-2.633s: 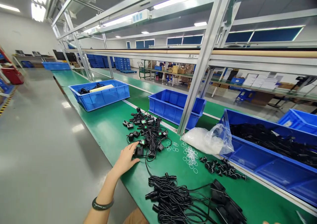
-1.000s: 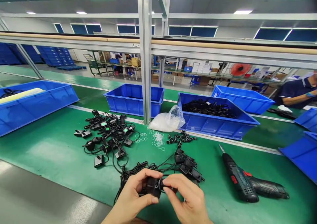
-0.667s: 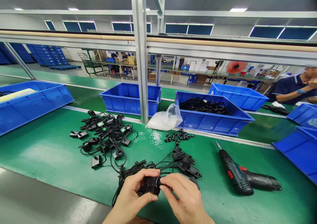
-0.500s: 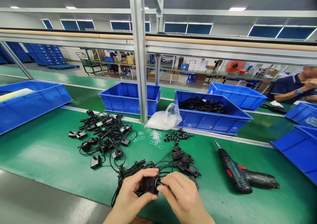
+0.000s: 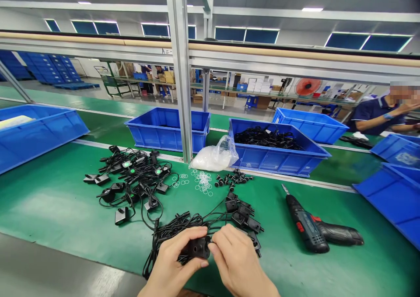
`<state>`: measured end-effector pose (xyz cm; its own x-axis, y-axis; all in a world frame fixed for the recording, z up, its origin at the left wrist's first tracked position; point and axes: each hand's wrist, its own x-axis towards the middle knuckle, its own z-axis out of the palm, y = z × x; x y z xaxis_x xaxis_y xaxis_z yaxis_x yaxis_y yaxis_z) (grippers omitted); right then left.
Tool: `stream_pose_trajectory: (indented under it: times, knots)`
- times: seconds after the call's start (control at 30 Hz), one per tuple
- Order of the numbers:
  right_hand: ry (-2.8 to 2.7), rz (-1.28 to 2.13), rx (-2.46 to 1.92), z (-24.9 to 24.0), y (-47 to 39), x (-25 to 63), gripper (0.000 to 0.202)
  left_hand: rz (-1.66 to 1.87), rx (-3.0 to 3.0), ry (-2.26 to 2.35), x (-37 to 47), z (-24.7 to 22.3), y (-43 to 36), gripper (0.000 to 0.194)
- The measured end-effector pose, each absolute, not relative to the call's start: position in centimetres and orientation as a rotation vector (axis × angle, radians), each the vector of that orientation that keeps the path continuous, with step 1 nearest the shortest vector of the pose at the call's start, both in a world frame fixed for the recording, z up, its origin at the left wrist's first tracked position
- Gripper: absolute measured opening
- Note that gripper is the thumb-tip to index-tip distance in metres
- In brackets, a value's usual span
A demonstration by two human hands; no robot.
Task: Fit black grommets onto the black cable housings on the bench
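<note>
My left hand [image 5: 177,257] grips a black box-shaped housing [image 5: 199,247] between thumb and fingers, with a small hole on its near face. My right hand [image 5: 234,255] is closed in a pinch at the housing's right end, on a small black part mostly hidden by the fingertips. Just beyond my hands lies a heap of black cables [image 5: 183,222], and more black housings [image 5: 243,211] rest to the right of it. Farther back are scattered thin white rings [image 5: 204,181] and a cluster of small black round parts [image 5: 234,179].
A cordless screwdriver [image 5: 310,227] lies on the right. Cabled black units [image 5: 131,174] are piled at left. Blue bins [image 5: 275,159] line the back, beside a clear bag [image 5: 213,157] and a metal post [image 5: 182,91]. Another person [image 5: 374,113] sits at far right.
The round black part with a pale ring, visible earlier at the housing's end, is now mostly out of sight at my right fingertips. The whole view has shifted slightly.
</note>
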<state>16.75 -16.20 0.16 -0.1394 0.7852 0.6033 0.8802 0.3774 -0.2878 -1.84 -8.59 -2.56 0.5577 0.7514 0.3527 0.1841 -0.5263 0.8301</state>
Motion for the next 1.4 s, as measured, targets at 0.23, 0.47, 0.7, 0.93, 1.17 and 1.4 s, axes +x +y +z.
stream_pose_trajectory:
  times: [0.23,0.47,0.7,0.93,1.17,1.4]
  knots:
    - [-1.745,-0.021,-1.416,-1.0,-15.6,15.6,0.047,1.016,2.11,0.731,-2.2,-3.6,-8.9,0.046]
    - [-1.641,-0.088,-1.04,-0.3,-16.6,15.1,0.037,1.055,2.28,0.762,-3.4,-3.2,-7.9,0.047]
    - [-1.24,0.015,-1.413,0.3,-15.7,22.0,0.025,1.009,2.644,0.799,-6.9,0.5,-4.6,0.015]
    - [-1.265,0.208,-1.808,-4.2,-16.6,24.4,0.029,0.79,2.882,0.621,-3.9,3.4,-5.7,0.03]
    - [-1.352,0.061,-2.029,-7.5,-18.2,26.1,0.03,0.529,3.048,0.781,-0.6,-1.7,-4.8,0.04]
    - [-1.628,0.131,-1.97,-3.7,-13.9,29.0,0.02,0.468,3.053,0.988,-0.3,-7.2,-4.3,0.101]
